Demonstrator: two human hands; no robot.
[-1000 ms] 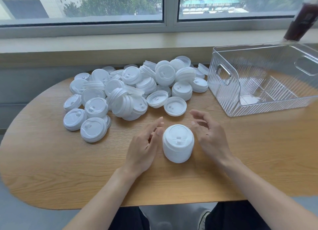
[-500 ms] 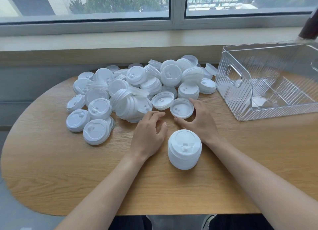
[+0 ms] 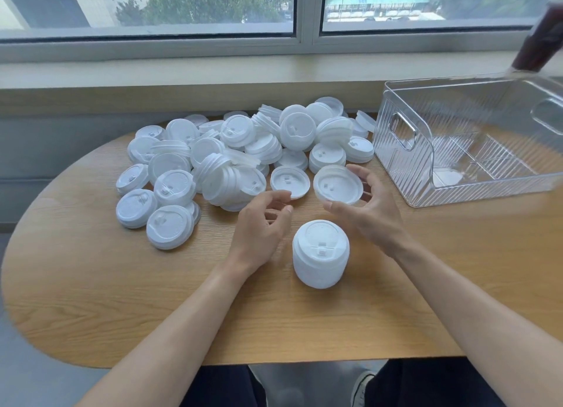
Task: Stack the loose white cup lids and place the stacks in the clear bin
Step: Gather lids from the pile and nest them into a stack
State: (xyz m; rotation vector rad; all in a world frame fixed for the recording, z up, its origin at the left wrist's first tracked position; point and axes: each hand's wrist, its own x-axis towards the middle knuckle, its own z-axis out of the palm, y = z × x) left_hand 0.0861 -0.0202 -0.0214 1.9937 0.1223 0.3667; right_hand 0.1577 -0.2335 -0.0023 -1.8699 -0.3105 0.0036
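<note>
Lids (image 3: 243, 156) lie in a big loose heap at the back of the wooden table (image 3: 91, 284). Most of them are not stacked yet. One stack (image 3: 320, 252) stands near the front of the table, between the two hands. It looks only a few lids tall, so I think it needs more.

The right hand (image 3: 370, 214) holds one lid (image 3: 338, 184) up off the table. Its fingers and thumb curl round the rim. The lid is upside down, just above and behind the stack. I think it must be turned over and pushed onto the stack.

The left hand (image 3: 259, 224) hangs just left of the stack. Its fingers are loosely bent and hold nothing.

The clear bin (image 3: 402, 163) sits on the right side of the table, well apart from the stack. No stack is inside that I can see. So the job seems to be just starting, with nearly all of it left to do.
</note>
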